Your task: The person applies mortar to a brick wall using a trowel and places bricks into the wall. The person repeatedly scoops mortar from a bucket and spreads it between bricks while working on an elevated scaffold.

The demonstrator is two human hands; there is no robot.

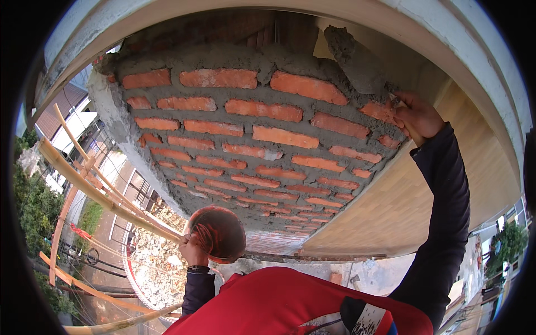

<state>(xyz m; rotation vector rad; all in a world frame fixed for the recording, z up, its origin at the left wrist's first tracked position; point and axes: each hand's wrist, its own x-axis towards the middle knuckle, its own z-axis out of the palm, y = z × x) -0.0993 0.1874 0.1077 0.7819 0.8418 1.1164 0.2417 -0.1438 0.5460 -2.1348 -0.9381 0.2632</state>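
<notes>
High on the right, my right hand (420,116) is closed around the wooden handle of a trowel (365,78). Its blade, coated in grey mortar, lies against the upper right of a red brick wall (286,137). A lump of wet mortar (339,42) clings near the blade's tip. Lower left, my left hand (194,250) grips the rim of a round reddish-brown bucket (219,233), whose inside looks dark and smeared. Thick grey mortar (223,58) covers the top course and fills the joints between bricks.
Bamboo poles (100,192) cross the left side as scaffolding, one ending beside my left hand. Beneath them, far below, lie a rubble heap (162,259) and a street. A tan panelled surface (402,195) runs along the wall's right. A pale curved edge (268,6) passes overhead.
</notes>
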